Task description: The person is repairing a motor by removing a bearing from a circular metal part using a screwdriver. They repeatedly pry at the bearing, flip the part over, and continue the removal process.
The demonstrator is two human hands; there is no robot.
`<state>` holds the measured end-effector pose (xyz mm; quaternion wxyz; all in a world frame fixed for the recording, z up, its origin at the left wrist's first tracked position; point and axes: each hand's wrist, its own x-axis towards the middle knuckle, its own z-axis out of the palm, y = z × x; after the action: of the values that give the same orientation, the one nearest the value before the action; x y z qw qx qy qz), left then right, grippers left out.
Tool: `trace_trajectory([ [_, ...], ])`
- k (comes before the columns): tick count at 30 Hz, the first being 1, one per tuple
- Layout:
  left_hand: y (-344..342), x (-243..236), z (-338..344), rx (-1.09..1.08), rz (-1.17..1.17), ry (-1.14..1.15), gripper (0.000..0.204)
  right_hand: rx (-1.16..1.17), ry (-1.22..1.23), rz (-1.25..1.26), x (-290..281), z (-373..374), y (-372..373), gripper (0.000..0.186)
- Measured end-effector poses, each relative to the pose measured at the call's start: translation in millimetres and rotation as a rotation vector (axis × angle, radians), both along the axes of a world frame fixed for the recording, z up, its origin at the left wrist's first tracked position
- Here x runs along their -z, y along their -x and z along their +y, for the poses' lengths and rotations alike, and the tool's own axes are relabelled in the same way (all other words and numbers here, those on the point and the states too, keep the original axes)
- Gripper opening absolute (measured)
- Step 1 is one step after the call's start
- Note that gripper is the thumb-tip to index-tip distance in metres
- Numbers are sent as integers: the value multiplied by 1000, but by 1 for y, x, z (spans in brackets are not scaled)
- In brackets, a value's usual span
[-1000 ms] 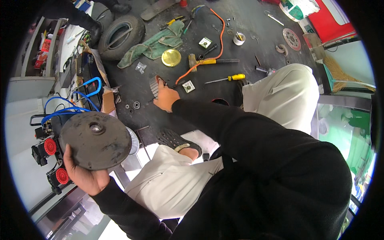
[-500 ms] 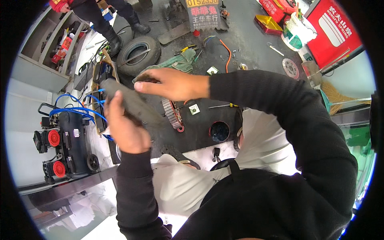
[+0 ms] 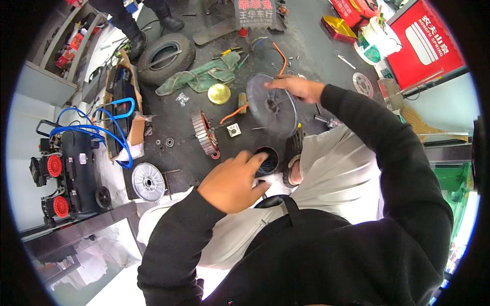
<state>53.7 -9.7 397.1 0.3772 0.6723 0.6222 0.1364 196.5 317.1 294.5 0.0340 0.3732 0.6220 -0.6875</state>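
My right hand [image 3: 301, 87] grips the rim of a round grey metal motor end cover [image 3: 268, 109], thumb on its face. The cover is tilted, and a hub hole shows in its middle. My left hand [image 3: 230, 179] is spread over a small round can [image 3: 268, 166] of dark grease-like stuff. Its fingertips reach over the can's rim; whether they touch what is inside I cannot tell. A motor stator [image 3: 205, 135] with a ring of copper-coloured slots stands on the dark floor mat left of the can. Another silvery end cover [image 3: 148, 182] lies at the lower left.
A tyre [image 3: 166, 58], a green cloth [image 3: 201, 76] and a yellow round lid [image 3: 219, 94] lie farther off. The air compressor [image 3: 76, 168] with blue hoses stands left. A white bucket [image 3: 376, 43] is at the far right. Another person's boots [image 3: 171, 21] show at the top left.
The end cover has passed from my left hand to my right and moved rightward, its face now showing. My left hand has come down and right to the can. The view has shifted slightly.
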Motion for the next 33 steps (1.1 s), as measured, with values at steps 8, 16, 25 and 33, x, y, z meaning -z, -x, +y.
trace_trajectory([
  [8, 11, 2, -28, -167, 17, 0, 64, -568, -1035, -597, 140, 50, -106, 85],
  [16, 22, -3, -31, -171, 87, 40, 65, -512, -1032, -839, 187, 55, -122, 100],
  [25, 90, -50, -49, -390, 9, -131, 66, -503, -1000, -719, 240, 62, -125, 117],
  [33, 195, 4, -196, -1485, -461, -829, 55, -675, -856, -962, 224, 42, -120, 131],
])
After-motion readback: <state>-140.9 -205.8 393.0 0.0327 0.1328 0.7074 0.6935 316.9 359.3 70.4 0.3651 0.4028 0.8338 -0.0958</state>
